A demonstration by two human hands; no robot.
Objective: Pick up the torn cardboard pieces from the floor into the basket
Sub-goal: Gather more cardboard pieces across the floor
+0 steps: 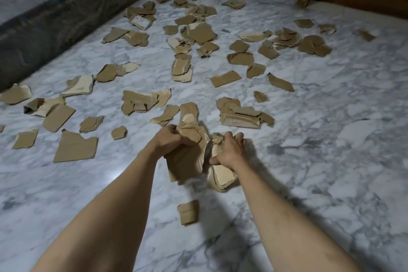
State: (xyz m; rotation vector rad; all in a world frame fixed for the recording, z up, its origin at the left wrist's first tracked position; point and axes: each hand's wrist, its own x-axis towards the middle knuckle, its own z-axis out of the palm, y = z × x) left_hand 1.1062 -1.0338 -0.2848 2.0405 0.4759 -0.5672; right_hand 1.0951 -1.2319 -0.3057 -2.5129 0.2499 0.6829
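Hands clutching torn cardboard: left hand (170,139) around a stack (187,161), right hand (227,150) around another piece (223,176).

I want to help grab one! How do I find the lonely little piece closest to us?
Start at the two forearms reaching over the marble floor. Look between them, nearer than the hands. The small cardboard scrap lies alone there, folded double, touching no other piece.
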